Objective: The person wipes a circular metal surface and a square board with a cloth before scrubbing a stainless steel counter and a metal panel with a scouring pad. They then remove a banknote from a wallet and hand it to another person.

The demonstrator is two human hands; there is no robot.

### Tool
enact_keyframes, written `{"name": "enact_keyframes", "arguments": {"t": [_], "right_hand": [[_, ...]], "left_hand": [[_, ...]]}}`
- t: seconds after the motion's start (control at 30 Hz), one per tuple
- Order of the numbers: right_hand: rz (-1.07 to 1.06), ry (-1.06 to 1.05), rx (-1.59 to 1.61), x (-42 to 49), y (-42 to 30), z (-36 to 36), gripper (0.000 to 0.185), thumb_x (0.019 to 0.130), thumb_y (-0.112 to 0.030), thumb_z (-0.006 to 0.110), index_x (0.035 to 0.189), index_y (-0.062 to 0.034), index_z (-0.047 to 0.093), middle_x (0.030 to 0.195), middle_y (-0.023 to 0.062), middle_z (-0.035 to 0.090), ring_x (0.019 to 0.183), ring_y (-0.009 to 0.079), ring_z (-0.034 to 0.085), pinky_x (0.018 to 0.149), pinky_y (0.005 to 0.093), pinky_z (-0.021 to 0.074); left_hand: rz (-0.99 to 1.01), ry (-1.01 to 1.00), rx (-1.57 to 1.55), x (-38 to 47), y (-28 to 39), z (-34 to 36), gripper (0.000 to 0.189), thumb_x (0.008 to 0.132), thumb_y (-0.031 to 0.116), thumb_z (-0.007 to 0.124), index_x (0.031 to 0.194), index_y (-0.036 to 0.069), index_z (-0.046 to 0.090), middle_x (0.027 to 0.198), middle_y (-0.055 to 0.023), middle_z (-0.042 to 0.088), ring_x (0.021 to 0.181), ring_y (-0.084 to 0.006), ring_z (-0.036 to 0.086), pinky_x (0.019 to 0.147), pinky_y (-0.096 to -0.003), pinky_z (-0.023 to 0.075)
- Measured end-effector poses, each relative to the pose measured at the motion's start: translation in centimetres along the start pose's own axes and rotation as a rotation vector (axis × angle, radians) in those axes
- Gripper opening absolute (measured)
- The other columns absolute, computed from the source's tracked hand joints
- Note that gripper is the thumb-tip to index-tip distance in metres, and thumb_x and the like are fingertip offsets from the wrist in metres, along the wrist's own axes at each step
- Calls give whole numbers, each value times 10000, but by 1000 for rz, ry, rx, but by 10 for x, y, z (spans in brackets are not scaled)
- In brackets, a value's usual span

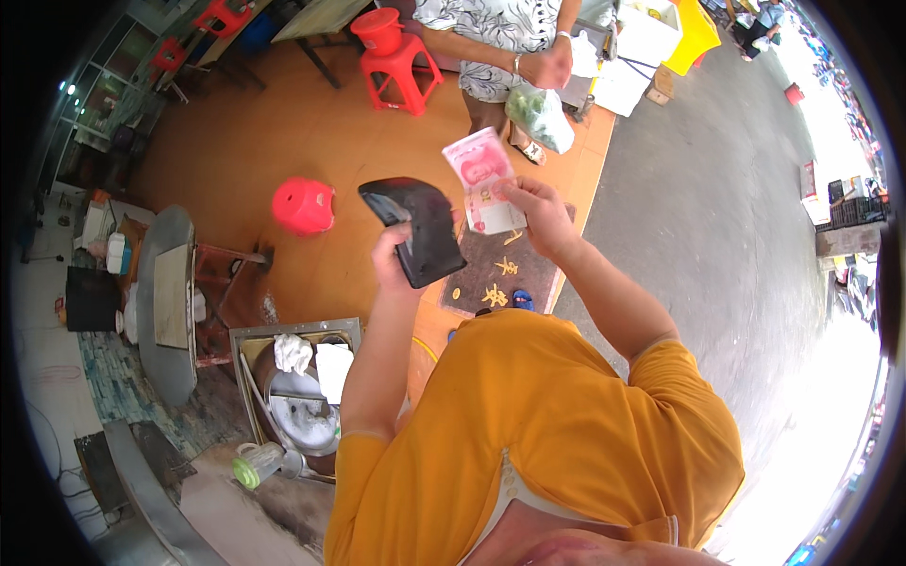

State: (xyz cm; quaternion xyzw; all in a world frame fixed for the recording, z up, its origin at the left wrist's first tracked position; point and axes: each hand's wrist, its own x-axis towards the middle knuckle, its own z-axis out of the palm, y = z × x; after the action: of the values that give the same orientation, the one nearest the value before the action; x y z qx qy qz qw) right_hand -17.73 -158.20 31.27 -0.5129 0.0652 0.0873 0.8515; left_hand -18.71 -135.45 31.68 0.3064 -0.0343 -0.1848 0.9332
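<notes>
My left hand (391, 263) grips a black wallet (433, 237), thumb across its near face; the wallet is bent open. In my right hand (543, 216) a pink-and-white banknote (483, 161) is pinched at its edge between thumb and fingers. The note stands apart from the wallet, a little to its right. Beyond it another person (488, 60) in a patterned top has their hands (545, 68) together. A clear plastic bag of green vegetables (541, 119) hangs below those hands. A dark doormat (476, 274) bearing yellow writing lies beneath my hands.
A red plastic stool (303, 206) stands left on the orange tiled floor, another (402, 74) farther back carries a red bucket (377, 32). Near my left arm is a metal-framed stand with a pan (306, 417) and a lidded jug (256, 465). Grey pavement (658, 233) lies to the right.
</notes>
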Motion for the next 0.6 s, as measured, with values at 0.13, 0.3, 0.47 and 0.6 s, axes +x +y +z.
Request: {"name": "enact_keyframes", "arguments": {"t": [0.13, 0.3, 0.47, 0.6], "right_hand": [[162, -141, 37, -5, 13, 5, 181, 908, -174, 639, 952, 2, 655, 884, 55, 674, 795, 131, 640, 713, 270, 480], [-65, 34, -461, 5, 28, -2, 196, 882, -192, 676, 952, -11, 648, 977, 110, 655, 851, 171, 619, 783, 323, 490], [-857, -57, -919, -38, -6, 32, 170, 799, -156, 726, 933, -64, 675, 1255, 215, 532, 1023, 338, 571, 880, 397, 473], [-959, 45, -1249, -36, -3, 41, 146, 826, -148, 678, 933, -49, 689, 1274, 233, 527, 1125, 411, 534, 939, 454, 452]], "left_hand": [[-40, -93, 5, 1, -5, 12, 565, 795, 233, 513, 1281, -54, 494, 1240, -181, 597, 1119, -292, 607, 994, -408, 477], [-37, -35, 45, 9, -15, 4, 612, 802, 88, 498, 1401, 22, 388, 1182, -151, 594, 1048, -269, 628, 906, -375, 534], [358, 262, 548, 16, -28, 24, 1019, 772, -82, 611, 1546, 82, -31, 1164, -114, 556, 1022, -192, 576, 884, -318, 488], [481, 306, 610, 16, -36, 36, 1016, 782, -57, 643, 1545, 79, -13, 1241, -124, 506, 1076, -201, 547, 919, -315, 468]]}}
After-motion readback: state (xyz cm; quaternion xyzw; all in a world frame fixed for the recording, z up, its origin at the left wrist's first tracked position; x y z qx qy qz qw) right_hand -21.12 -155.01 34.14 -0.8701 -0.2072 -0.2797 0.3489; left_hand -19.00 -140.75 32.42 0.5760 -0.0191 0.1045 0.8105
